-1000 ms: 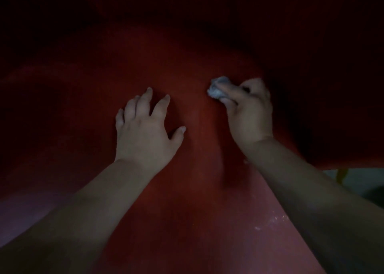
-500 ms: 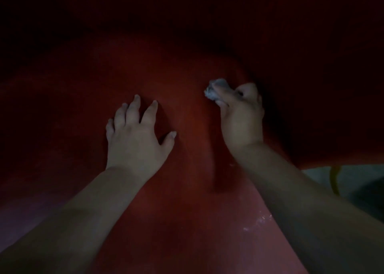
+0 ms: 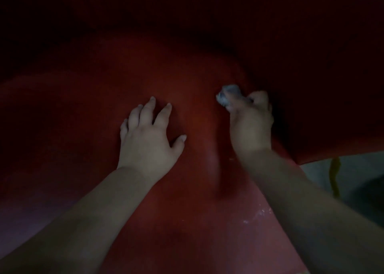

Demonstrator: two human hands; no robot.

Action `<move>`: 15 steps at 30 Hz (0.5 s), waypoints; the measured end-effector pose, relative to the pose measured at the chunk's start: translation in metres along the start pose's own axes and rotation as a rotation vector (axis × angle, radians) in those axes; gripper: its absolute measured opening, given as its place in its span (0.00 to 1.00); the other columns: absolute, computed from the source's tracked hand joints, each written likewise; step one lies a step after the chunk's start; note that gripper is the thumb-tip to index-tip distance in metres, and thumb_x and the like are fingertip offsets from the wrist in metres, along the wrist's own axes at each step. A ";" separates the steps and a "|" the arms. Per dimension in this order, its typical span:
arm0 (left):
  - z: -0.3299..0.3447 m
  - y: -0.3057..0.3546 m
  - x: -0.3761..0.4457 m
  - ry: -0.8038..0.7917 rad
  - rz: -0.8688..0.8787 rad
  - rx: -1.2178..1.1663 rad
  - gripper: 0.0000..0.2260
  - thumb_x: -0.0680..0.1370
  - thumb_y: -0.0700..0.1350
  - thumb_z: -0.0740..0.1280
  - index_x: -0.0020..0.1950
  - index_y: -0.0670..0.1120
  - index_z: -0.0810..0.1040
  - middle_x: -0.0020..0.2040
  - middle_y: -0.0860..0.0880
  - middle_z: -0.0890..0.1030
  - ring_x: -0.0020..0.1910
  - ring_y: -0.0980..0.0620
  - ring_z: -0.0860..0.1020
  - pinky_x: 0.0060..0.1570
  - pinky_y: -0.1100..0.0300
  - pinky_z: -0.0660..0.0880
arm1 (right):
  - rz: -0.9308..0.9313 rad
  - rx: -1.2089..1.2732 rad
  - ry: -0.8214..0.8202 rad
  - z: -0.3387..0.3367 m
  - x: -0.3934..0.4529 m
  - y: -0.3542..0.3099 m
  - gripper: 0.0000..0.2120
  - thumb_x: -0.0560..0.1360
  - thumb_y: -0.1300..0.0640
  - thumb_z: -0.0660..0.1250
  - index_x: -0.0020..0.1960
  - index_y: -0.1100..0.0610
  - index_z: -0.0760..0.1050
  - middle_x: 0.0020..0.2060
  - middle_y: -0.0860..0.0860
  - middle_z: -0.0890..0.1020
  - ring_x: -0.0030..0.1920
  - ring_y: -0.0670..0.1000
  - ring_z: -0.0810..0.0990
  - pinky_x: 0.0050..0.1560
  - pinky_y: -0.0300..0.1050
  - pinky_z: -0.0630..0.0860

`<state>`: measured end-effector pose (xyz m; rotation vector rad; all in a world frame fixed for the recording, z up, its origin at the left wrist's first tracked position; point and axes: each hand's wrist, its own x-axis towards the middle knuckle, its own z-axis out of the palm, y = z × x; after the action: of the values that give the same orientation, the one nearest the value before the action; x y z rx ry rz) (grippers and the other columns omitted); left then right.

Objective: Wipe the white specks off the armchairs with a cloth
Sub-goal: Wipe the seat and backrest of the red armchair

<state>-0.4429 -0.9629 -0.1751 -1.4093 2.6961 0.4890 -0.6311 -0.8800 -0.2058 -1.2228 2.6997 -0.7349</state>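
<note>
**Cloth pressed to the red armchair, other hand flat beside it**

Head view: The scene is dim. A red armchair point(image 3: 104, 111) fills nearly the whole picture, its surface smooth and curving away into darkness at the top and right. Both bare forearms reach in from the bottom edge.

The left hand point(image 3: 148, 136) lies palm down on the red surface, fingers spread and lightly bent at the tips, thumb stuck out to the right. It holds nothing.

The right hand point(image 3: 250, 124) is curled closed around a small balled-up cloth point(image 3: 227, 95), pale grey-white, which pokes out past the fingertips at the hand's upper left. The cloth appears to touch the chair surface, near the dark fold where the red panel meets a darker red part to the right. The two hands are near each other but apart, with a strip of bare red surface between them.

A scatter of white specks point(image 3: 259, 214) sits on the chair lower down, just beside the right forearm, well below the cloth. One more faint speck shows just left of the right wrist.

At the right edge, below the red panel, a patch of pale floor point(image 3: 320, 170) shows, with a thin yellow strip point(image 3: 334, 176) hanging across it; what the strip is cannot be told.
</note>
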 end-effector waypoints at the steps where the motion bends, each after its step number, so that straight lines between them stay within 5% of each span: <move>1: 0.000 0.001 -0.002 -0.007 0.010 0.001 0.34 0.73 0.64 0.62 0.76 0.53 0.61 0.77 0.45 0.58 0.75 0.43 0.57 0.71 0.39 0.59 | 0.048 0.018 0.035 -0.006 -0.027 0.001 0.14 0.75 0.54 0.62 0.55 0.37 0.75 0.54 0.57 0.75 0.53 0.60 0.74 0.53 0.56 0.73; 4: 0.002 0.004 -0.010 -0.018 0.041 0.003 0.34 0.73 0.64 0.62 0.76 0.53 0.61 0.77 0.45 0.58 0.75 0.43 0.56 0.71 0.39 0.59 | -0.016 -0.055 -0.013 -0.019 -0.096 0.000 0.18 0.74 0.56 0.68 0.60 0.40 0.74 0.48 0.53 0.71 0.44 0.55 0.71 0.44 0.46 0.67; 11: 0.006 0.007 -0.026 -0.030 0.058 0.026 0.33 0.74 0.64 0.61 0.76 0.54 0.60 0.77 0.45 0.57 0.75 0.43 0.56 0.71 0.40 0.60 | 0.037 0.014 -0.025 -0.021 -0.032 0.015 0.14 0.76 0.51 0.64 0.60 0.47 0.79 0.51 0.53 0.72 0.52 0.57 0.72 0.53 0.48 0.70; 15: 0.006 0.005 -0.041 -0.044 0.068 0.028 0.34 0.73 0.64 0.62 0.76 0.55 0.60 0.78 0.46 0.57 0.75 0.43 0.56 0.70 0.41 0.59 | -0.118 0.019 -0.074 -0.035 -0.116 0.007 0.14 0.74 0.53 0.66 0.59 0.44 0.77 0.47 0.54 0.73 0.45 0.58 0.73 0.44 0.50 0.71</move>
<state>-0.4235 -0.9261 -0.1716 -1.2882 2.7129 0.4786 -0.5676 -0.7780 -0.1912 -1.3868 2.5736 -0.7114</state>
